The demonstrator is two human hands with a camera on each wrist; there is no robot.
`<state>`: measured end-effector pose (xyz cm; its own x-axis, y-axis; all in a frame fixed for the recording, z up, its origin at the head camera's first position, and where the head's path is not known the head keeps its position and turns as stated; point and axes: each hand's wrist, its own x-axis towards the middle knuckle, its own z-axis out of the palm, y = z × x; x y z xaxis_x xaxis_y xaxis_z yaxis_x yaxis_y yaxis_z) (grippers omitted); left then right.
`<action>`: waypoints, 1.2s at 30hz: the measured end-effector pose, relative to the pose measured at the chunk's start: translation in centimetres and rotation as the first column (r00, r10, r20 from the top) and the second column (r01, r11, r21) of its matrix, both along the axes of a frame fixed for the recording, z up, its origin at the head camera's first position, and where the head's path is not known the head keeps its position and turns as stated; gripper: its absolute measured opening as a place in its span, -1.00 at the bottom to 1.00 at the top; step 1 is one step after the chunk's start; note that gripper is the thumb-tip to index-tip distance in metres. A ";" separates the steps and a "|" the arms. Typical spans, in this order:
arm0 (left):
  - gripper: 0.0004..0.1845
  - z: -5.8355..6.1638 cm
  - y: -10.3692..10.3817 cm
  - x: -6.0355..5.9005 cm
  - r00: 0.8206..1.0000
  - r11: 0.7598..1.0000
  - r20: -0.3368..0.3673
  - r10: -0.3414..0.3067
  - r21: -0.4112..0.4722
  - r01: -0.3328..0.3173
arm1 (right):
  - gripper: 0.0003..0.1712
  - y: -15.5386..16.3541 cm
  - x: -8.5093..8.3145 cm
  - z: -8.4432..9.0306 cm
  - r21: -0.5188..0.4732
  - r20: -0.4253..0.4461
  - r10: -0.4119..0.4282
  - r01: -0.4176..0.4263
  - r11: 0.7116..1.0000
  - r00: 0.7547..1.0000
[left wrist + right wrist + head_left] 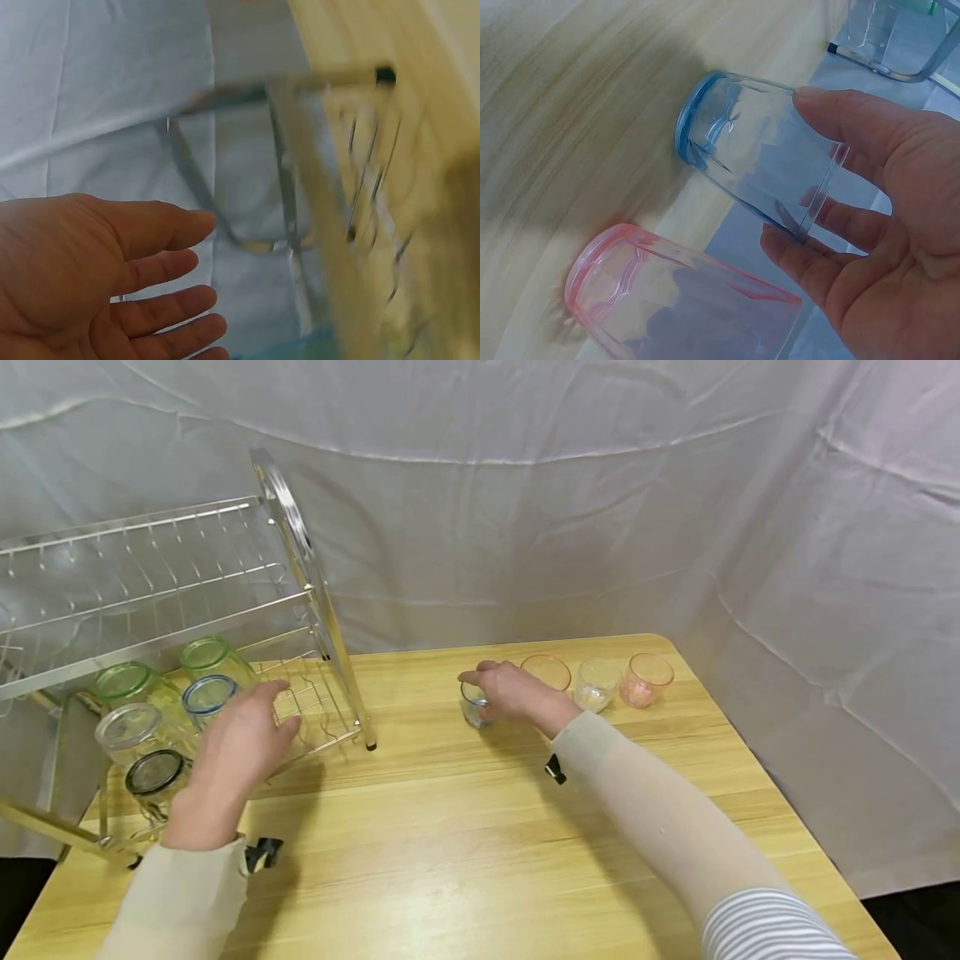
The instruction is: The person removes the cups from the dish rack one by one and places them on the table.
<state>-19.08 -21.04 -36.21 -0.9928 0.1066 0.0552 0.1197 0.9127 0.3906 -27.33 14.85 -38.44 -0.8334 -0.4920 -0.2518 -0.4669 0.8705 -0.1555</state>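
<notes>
Four glasses in a row on the table [450, 827]; right hand [517, 693] fingers curl round the blue glass [750, 169] near its rim. Probably light, slippery, breakable; grip mid-wall. Left hand [240, 747] spread by the rack [315, 693].

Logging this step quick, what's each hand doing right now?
Left hand: open, fingers straight, holding nothing, by the dish rack.
Right hand: gripping the blue-tinted glass near its rim.

We've got a light wooden table [465, 860] here. On its left end sits a metal dish rack [225, 610], and along the far edge there's a row of glasses: blue-tinted [474, 706], orange [547, 671], clear [597, 685], pink [647, 680].
</notes>
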 end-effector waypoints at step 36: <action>-0.27 1.4 -6.0 -3.7 0.981 0.988 0.192 0.030 -0.153 0.000 | -0.13 0.0 0.1 -0.6 -0.031 0.006 -0.038 0.038 0.999 0.999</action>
<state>-22.80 -27.00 -34.79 -0.9846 0.0843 -0.1531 0.0418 0.9641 0.2623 -27.27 14.82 -39.05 -0.8504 -0.4675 -0.2414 -0.4327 0.8824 -0.1848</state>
